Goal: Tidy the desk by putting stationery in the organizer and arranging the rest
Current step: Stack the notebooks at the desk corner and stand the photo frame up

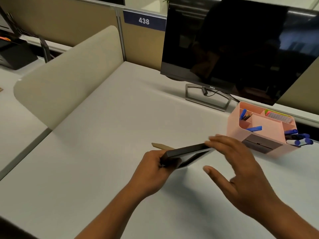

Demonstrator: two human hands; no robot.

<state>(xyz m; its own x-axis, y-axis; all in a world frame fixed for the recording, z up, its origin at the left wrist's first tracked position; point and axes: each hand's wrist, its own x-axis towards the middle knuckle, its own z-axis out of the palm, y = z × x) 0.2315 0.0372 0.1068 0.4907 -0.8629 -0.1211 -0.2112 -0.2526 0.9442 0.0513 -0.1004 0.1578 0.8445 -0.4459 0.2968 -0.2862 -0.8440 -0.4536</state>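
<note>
Roughly at the middle of the white desk [103, 161], a dark picture frame [187, 151] is held tilted, its left end lower and nearer, its right end raised toward the far right. The frame's left end is gripped by the left hand [151, 171], whose fingers are curled tightly round the corner. The right hand [245, 175] is spread wide and holds nothing: its straight fingertips [213, 139] are laid against the frame's right end, while its thumb [207, 169] is stretched out apart below the frame. Whether the frame's lower edge touches the desk cannot be told. A tan strip [160, 146] is seen jutting out to the left from behind the frame.

To the right of the frame, near the right hand's fingers, a pink organizer [233, 125] is stood on the desk. Blue pens [254, 128] are kept in its left compartments, coloured sticky notes [276, 115] in its far compartment, and blue-capped markers [298, 138] in the pocket at its right side. A dark drawer [260, 144] is set in its near face.

Beyond the organizer, a black monitor [241, 49] is stood on a grey stand, its screen dark. At the left, the desk is bounded by a beige divider [69, 75], and a blue label [144, 20] reading 438 is fixed to the far partition.
</note>
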